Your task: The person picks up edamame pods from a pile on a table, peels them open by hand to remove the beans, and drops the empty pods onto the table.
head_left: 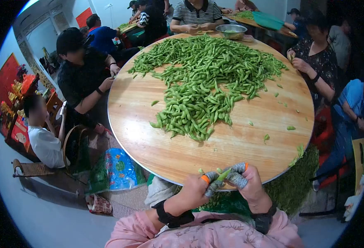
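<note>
Both my hands are at the near edge of the round wooden table [148,144], with grey wraps and orange bands on some fingers. My left hand [196,189] is closed near one end of a green pod [223,175]. Close beside it on the right, my right hand [248,182] is closed with its wrapped fingers at the pod's other side. Which fingertips press on the pod is partly hidden. A large heap of green pods [206,82] spreads over the middle and far part of the table.
A metal bowl [231,32] stands at the table's far edge. Several people sit around the table, their hands near its rim. Stripped green stems [293,182] lie on the floor at the right, a blue plastic bag [122,169] at the left. Loose pods lie on the right.
</note>
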Available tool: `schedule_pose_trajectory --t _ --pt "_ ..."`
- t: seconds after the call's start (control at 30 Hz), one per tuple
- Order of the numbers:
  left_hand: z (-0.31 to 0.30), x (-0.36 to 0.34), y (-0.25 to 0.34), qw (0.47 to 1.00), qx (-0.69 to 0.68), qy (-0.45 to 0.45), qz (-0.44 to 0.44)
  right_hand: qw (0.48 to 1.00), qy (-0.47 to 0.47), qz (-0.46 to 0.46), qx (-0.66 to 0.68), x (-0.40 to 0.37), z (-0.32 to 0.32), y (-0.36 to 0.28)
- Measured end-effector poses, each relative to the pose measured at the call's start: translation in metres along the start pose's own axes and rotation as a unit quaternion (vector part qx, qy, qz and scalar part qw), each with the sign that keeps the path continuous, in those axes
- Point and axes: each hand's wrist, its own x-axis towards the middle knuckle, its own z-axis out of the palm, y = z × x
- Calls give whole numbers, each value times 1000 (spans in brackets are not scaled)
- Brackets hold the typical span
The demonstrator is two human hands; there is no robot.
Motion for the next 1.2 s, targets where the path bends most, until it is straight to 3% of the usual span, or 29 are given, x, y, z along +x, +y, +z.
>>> schedule_pose_trajectory --t 0.07,0.1,0.2,0.27,0.33,0.4,0.5,0.57,0.6,0.67,0.73,0.8,0.87,0.93,1.0,1.03,1.1,1.13,1.2 --pt "-3 1 5 975 -209 -6 -77 1000 -4 -12 9 1 1 5" --pt "-2 0 5 975 -209 -4 -78 999 -8 -25 19 1 1 6" --pt "-2 1 6 989 -131 -3 -75 999 21 -7 -46 0 4 -2" --pt "-2 3 12 999 4 17 -50 998 14 1 -56 -1 11 -8" --pt "-2 3 9 999 24 12 -34 998 10 10 -67 -1 11 -10" --pt "1 3 2 999 44 6 -20 989 -14 -44 -137 1 7 -8" --pt "10 -3 -1 997 -72 22 -22 995 -54 -49 -72 0 7 -10" --pt "2 3 7 964 -251 42 -72 995 -61 -40 -69 1 4 -8" --pt "1 4 6 963 -257 36 -79 994 -75 -46 -67 3 3 -5" --pt "-1 8 4 952 -302 40 -28 994 -62 -45 -78 3 3 -3" --pt "-7 6 11 974 -222 28 -46 999 -40 2 -5 4 5 -5" --pt "-7 6 13 998 4 61 19 999 -30 20 10 3 7 -7" --pt "-2 0 6 998 -31 45 -4 999 -21 36 25 3 8 -5" --pt "2 -1 4 997 -67 27 -26 999 -31 -13 1 3 7 0" --pt "6 1 4 968 -233 82 -47 999 -40 -29 -8 4 9 -2" --pt "7 0 3 968 -233 82 -47 997 -51 -49 -17 5 10 -3" --pt "10 -4 -1 897 -416 48 -145 996 -57 -67 -30 7 11 -2" --pt "11 -5 -2 897 -416 47 -145 993 -63 -86 -44 8 11 -2" --pt "11 -6 -3 696 -658 32 -285 992 -79 -81 -48 10 7 1"
